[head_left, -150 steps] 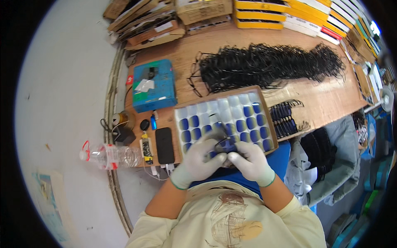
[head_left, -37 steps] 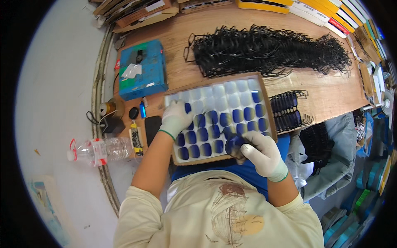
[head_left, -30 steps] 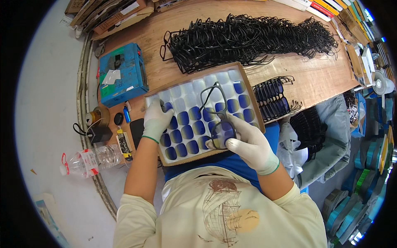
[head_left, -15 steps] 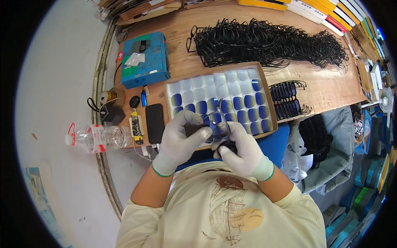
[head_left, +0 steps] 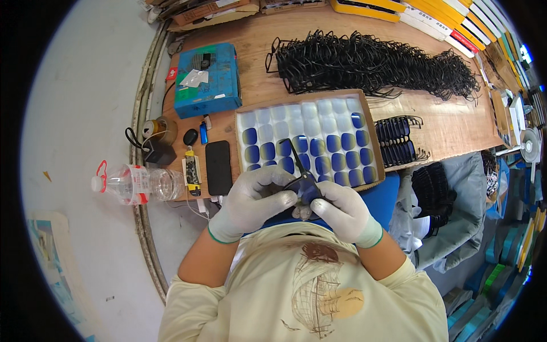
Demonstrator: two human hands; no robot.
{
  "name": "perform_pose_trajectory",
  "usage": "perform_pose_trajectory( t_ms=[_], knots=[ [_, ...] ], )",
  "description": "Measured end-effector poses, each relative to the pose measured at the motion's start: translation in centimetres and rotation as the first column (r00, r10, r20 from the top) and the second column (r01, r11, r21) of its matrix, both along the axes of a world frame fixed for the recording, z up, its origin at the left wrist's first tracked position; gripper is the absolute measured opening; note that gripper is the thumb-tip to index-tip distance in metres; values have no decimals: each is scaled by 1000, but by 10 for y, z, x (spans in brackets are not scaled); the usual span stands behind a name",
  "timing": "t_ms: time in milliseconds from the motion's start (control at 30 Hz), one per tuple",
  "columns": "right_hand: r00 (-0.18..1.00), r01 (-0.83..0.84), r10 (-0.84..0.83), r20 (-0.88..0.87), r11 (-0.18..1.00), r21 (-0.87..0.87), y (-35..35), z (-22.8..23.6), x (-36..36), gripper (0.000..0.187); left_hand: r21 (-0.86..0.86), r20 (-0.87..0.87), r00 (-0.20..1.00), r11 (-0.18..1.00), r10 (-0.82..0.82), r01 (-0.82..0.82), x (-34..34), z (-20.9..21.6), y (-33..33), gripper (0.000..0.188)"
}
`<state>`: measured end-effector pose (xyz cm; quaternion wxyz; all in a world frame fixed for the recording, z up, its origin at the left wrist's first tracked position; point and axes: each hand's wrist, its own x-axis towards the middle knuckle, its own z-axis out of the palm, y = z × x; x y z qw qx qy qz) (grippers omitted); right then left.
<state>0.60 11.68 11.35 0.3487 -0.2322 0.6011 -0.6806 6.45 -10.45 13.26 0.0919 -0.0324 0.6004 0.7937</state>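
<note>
Just in front of my chest, a pair of dark glasses (head_left: 307,187) with a blue-tinted lens is held between both gloved hands. One temple arm sticks up and away over the lens box. My left hand (head_left: 254,196) pinches the left side of the frame between thumb and fingers. At the other side my right hand (head_left: 345,214) is closed on the frame, thumb against its lower edge. Partly behind the hands lies a shallow cardboard box (head_left: 373,139) with rows of lenses in white padding. Its nearer rows hold blue gradient lenses (head_left: 338,161); the far rows look pale.
A long heap of black frames (head_left: 364,60) covers the table's far side. Right of the box sit stacked dark glasses (head_left: 394,139). At left are a blue box (head_left: 207,85), a phone (head_left: 218,168), a cutter knife (head_left: 192,171) and a plastic bottle (head_left: 139,183). A grey bag (head_left: 464,199) hangs at right.
The glasses have turned in my hands, and the temple arm now leans up to the left. My left thumb and fingers have closed in on the frame. The whole view has shifted slightly.
</note>
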Motion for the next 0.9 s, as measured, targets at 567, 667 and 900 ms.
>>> perform_pose_trajectory(
  t_ms=[567, 667, 900],
  knots=[
    [977, 190, -174, -128, 973, 131, -12, 6, 2, 17, -202, -70, 991, 971, 112, -124, 12, -14, 21, 17],
    [957, 242, -207, -201, 955, 170, -15, 13, 6, 18, -428, -157, 982, 889, 106, -164, 8, -6, 25, 15],
    [948, 227, -167, -271, 951, 207, -17, 26, 1, 22, -494, -239, 959, 832, 150, -253, 9, -9, 28, 18]
  ],
)
